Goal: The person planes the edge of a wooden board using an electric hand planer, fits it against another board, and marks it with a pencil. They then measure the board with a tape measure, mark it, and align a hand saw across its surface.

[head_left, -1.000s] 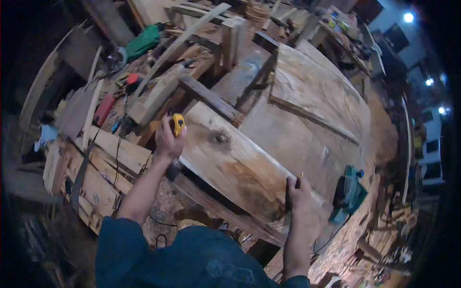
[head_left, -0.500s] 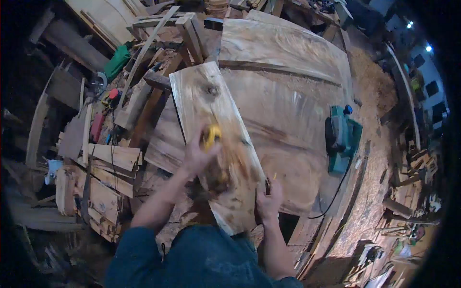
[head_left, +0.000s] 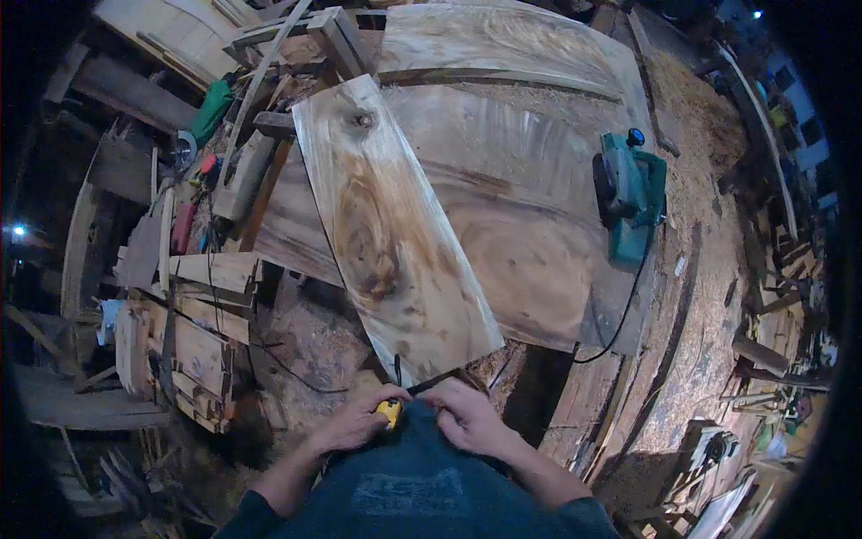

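A long wooden board (head_left: 409,256) with brown grain and a knot lies slanted over wider planks, its near end close to my body. My left hand (head_left: 355,420) is closed round a yellow tape measure (head_left: 389,411), held against my shirt just below that end. My right hand (head_left: 467,418) is beside it, fingers curled in near the board's near edge; what they hold, if anything, is hidden. Between the hands runs a thin dark strip that I cannot make out. A small dark upright object (head_left: 398,368) shows at the board's near end.
A green electric planer (head_left: 633,193) with a black cord rests on the wide plank (head_left: 525,260) to the right. Another broad slab (head_left: 503,45) lies at the back. Cut wood pieces (head_left: 202,355) are stacked at left. Sawdust (head_left: 691,117) covers the right side.
My left hand with the tape measure has come from over the board's middle down to my body. My right hand has left the board's right edge and moved in beside it.
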Motion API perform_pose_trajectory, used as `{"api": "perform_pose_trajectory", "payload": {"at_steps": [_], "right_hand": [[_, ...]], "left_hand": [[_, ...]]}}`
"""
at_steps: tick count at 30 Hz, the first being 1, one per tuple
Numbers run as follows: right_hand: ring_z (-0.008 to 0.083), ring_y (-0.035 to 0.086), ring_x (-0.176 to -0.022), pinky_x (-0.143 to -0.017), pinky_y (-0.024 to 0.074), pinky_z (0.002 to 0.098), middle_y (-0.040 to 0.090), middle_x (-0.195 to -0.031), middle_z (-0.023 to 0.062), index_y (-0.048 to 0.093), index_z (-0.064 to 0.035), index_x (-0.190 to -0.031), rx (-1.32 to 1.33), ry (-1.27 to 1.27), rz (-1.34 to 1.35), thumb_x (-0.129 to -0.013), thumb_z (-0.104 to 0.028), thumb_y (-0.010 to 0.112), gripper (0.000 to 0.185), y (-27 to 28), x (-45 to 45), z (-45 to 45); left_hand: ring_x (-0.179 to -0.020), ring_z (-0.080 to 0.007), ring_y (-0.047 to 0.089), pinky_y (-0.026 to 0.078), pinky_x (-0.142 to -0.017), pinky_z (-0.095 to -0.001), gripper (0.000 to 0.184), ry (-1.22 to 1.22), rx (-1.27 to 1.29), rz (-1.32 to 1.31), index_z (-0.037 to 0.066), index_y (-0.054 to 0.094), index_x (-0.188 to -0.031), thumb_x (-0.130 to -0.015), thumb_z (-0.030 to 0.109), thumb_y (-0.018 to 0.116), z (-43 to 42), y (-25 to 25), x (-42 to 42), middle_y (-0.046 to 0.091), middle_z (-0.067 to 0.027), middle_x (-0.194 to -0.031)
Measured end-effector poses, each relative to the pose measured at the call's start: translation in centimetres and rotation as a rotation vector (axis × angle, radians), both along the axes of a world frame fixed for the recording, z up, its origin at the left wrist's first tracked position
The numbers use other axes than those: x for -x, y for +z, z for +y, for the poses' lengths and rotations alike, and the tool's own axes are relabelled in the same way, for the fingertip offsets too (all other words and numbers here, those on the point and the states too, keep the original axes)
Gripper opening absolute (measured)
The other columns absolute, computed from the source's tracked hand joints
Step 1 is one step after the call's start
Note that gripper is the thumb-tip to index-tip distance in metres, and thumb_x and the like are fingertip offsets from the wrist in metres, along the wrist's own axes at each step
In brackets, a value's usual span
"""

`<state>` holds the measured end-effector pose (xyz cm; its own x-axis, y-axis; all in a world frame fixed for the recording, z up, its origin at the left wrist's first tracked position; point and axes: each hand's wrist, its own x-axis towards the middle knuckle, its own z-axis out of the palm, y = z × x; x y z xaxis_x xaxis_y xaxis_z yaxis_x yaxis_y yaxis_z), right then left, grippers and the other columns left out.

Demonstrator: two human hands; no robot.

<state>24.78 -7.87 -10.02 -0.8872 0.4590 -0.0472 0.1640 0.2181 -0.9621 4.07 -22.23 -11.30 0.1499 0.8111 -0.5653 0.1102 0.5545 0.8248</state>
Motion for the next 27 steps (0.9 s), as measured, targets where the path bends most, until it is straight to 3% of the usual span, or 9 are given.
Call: {"api": "perform_pose_trajectory", "payload": {"at_steps": [2,6,8,11,13,15,20,27], "right_hand": [[0.0335,0.061,-0.084,-0.077,0.0508,0.0389,0.06,-0.092,0.0162,0.062,-0.003,-0.112,0.167,0.085,-0.025,-0.082,-0.004,0.059,0.029,-0.2,0.5,-0.9],[0.0221,0.064,-0.076,-0.067,0.0517,0.0322,0.065,-0.09,0.0115,0.065,-0.0072,-0.113,0.098,0.076,0.08,-0.083,-0.012,0.069,0.031,-0.7,1.6,-1.3],[0.0199,0.065,-0.075,-0.064,0.0519,0.0304,0.067,-0.092,0.0102,0.066,-0.0081,-0.113,0.155,0.091,0.063,-0.081,-0.017,0.075,0.034,-0.3,2.0,-1.3],[0.0179,0.066,-0.074,-0.064,0.0523,0.0284,0.068,-0.094,0.0083,0.068,-0.0089,-0.11,0.106,0.189,0.023,-0.08,-0.019,0.077,0.033,-0.9,1.9,-1.2],[0.0221,0.066,-0.075,-0.066,0.0529,0.0318,0.066,-0.088,0.0091,0.069,-0.0089,-0.107,0.079,0.207,0.063,-0.08,-0.017,0.076,0.029,-0.9,2.0,-1.1],[0.0276,0.066,-0.076,-0.068,0.0533,0.0361,0.064,-0.084,0.0111,0.068,-0.0088,-0.109,-0.025,0.218,0.042,-0.081,-0.015,0.074,0.03,0.2,1.9,-0.8],[0.0245,0.065,-0.077,-0.069,0.0531,0.0321,0.064,-0.086,0.0106,0.071,-0.0092,-0.105,-0.042,0.238,-0.057,-0.081,-0.009,0.072,0.024,0.4,1.7,0.2],[0.022,0.065,-0.079,-0.069,0.0524,0.0312,0.064,-0.09,0.0094,0.071,-0.0081,-0.104,-0.077,0.496,-0.018,-0.079,-0.012,0.076,0.025,1.0,3.1,2.6]], "left_hand": [[-0.127,-0.0217,0.046,0.035,-0.108,-0.0348,0.07,-0.117,0.022,0.053,0.005,0.043,-0.139,-0.082,0.025,0.076,1.0,2.7,-0.1,0.052,-0.0117,-0.132],[-0.124,-0.0245,0.049,0.038,-0.105,-0.0368,0.076,-0.029,-0.254,0.143,0.005,0.045,-0.137,-0.076,0.031,0.082,-0.7,2.5,0.3,0.053,-0.0147,-0.13],[-0.121,-0.0261,0.052,0.04,-0.102,-0.0376,0.073,-0.1,-0.23,0.139,0.004,0.047,-0.135,-0.077,0.03,0.081,-0.7,1.7,0.9,0.054,-0.0151,-0.128],[-0.113,-0.0293,0.057,0.045,-0.096,-0.0384,0.067,-0.119,-0.298,0.193,0.004,0.05,-0.133,-0.079,0.033,0.079,-0.4,2.4,0.7,0.058,-0.0154,-0.121],[-0.109,-0.0302,0.059,0.046,-0.093,-0.0384,0.066,-0.101,-0.416,0.274,0.004,0.05,-0.132,-0.08,0.034,0.077,-0.3,2.0,0.3,0.059,-0.0147,-0.117],[-0.112,-0.0311,0.057,0.045,-0.095,-0.0387,0.063,-0.121,-0.308,0.223,0.005,0.048,-0.134,-0.082,0.032,0.073,-0.2,2.4,-0.2,0.058,-0.0161,-0.117],[-0.116,-0.0284,0.055,0.042,-0.102,-0.0384,0.064,-0.055,-0.462,0.122,0.006,0.045,-0.137,-0.082,0.026,0.071,-0.4,-0.3,-1.1,0.058,-0.0146,-0.121],[-0.111,-0.0218,0.058,0.044,-0.099,-0.0357,0.067,-0.055,-0.234,-0.191,0.002,0.049,-0.132,-0.078,0.029,0.079,1.9,1.1,-2.3,0.061,-0.0121,-0.123]]}}
